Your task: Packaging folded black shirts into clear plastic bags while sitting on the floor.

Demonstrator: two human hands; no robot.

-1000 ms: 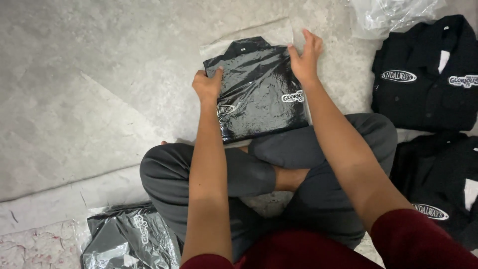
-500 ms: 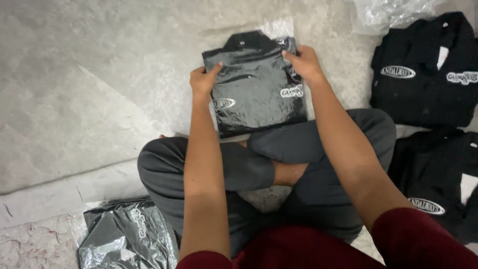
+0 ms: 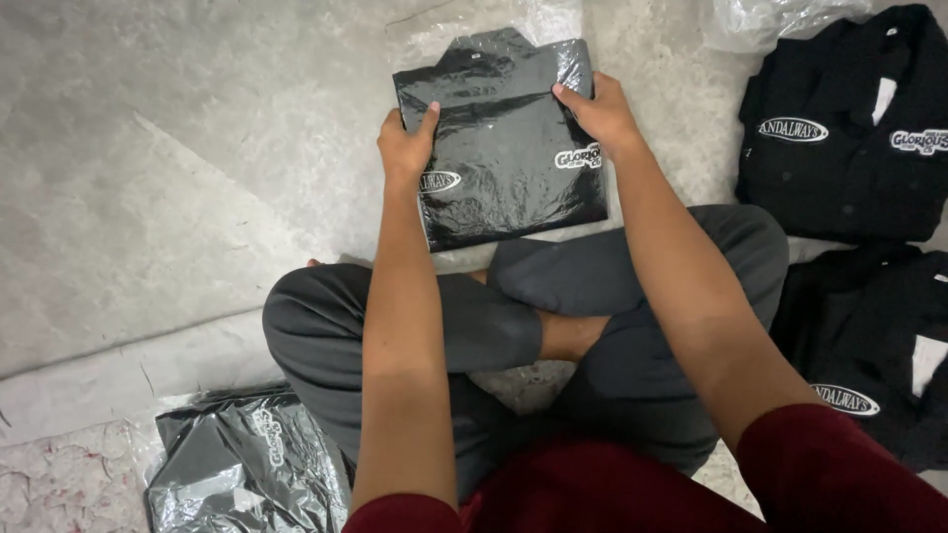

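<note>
A folded black shirt in a clear plastic bag (image 3: 504, 158) lies on the grey floor in front of my crossed legs. My left hand (image 3: 407, 146) grips its left edge, thumb on top. My right hand (image 3: 598, 111) holds the upper right edge, fingers pressing the bag's folded flap down near the collar. The bag's open end, crumpled clear plastic, sticks out beyond the collar at the top.
Two unbagged black shirts with white oval logos lie at the right, one (image 3: 849, 128) above the other (image 3: 869, 355). A bagged black shirt (image 3: 242, 464) rests at the lower left. Loose clear plastic bags (image 3: 770, 20) sit at the top right. My legs in grey trousers (image 3: 494, 336) are crossed.
My right hand came down from the bag's flap onto the upper right corner, folding the flap over. The package shifted slightly up and away from me.
</note>
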